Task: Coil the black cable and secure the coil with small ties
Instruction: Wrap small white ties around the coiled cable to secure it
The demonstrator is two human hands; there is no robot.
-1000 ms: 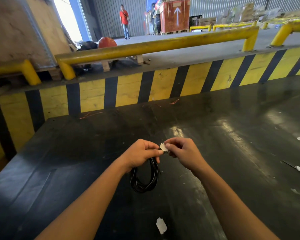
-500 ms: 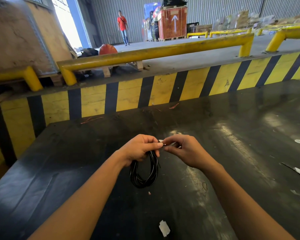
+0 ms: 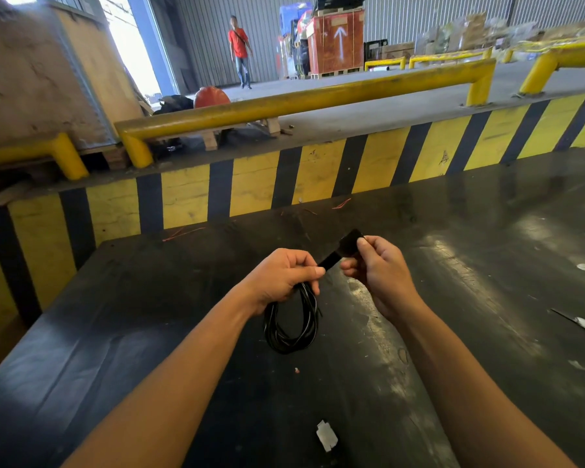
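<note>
Head view: left hand (image 3: 281, 278) gripped the coiled black cable (image 3: 293, 324); right hand (image 3: 380, 271) pinched a black tie (image 3: 341, 249) stretched between them above the worktop (image 3: 487, 265).

I take the cable coil (image 3: 293, 320) as my landmark. It hangs above the worktop (image 3: 487, 298), under my left hand (image 3: 281, 278). My right hand (image 3: 380, 270) is just right of the coil and a little behind it. A strap (image 3: 343, 249) runs between the two hands, above the coil. A paper scrap (image 3: 326, 435) lies on the worktop before the coil. A blade (image 3: 581, 324) lies far right of it. The barrier wall (image 3: 318, 184) stands behind the coil, at the worktop's far edge.
</note>
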